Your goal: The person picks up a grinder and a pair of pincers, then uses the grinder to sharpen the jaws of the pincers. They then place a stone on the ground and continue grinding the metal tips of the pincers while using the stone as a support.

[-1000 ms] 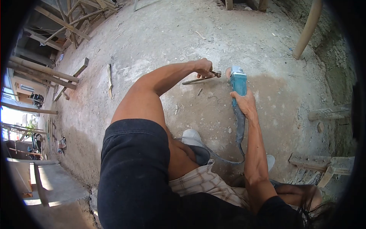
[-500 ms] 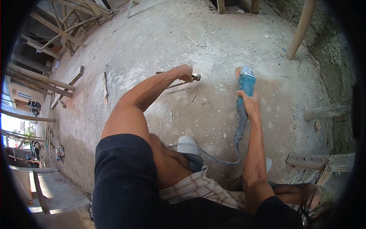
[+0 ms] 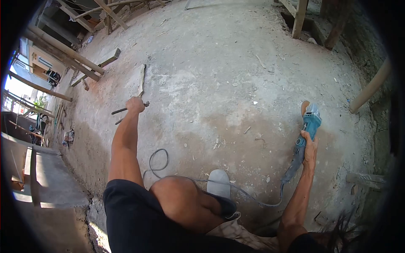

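Observation:
On the left, my left hand (image 3: 135,104) is closed around dark metal pincers (image 3: 119,111). Two handles stick out to the left of the fist and the head shows at its right; the jaws are hard to make out. My right hand (image 3: 310,151) grips a teal angle grinder (image 3: 311,123) by its body, fingers wrapped round it. Its tan disc (image 3: 304,107) points forward, close over the concrete floor (image 3: 202,97). From the grinder's rear a grey cable (image 3: 253,200) runs left across my shoe and ends in a loop on the floor.
A wood strip (image 3: 142,78) lies just beyond my left hand. Wooden posts (image 3: 371,86) and a low timber (image 3: 366,180) stand along the right edge. Timber scaffolding (image 3: 67,48) fills the far left. A pit (image 3: 310,30) opens at the back right. Small chips litter the floor.
My left hand has swung outward to the left with the pincers, away from the grinder. The view has shifted, and the right hand still holds the grinder. More cable shows now.

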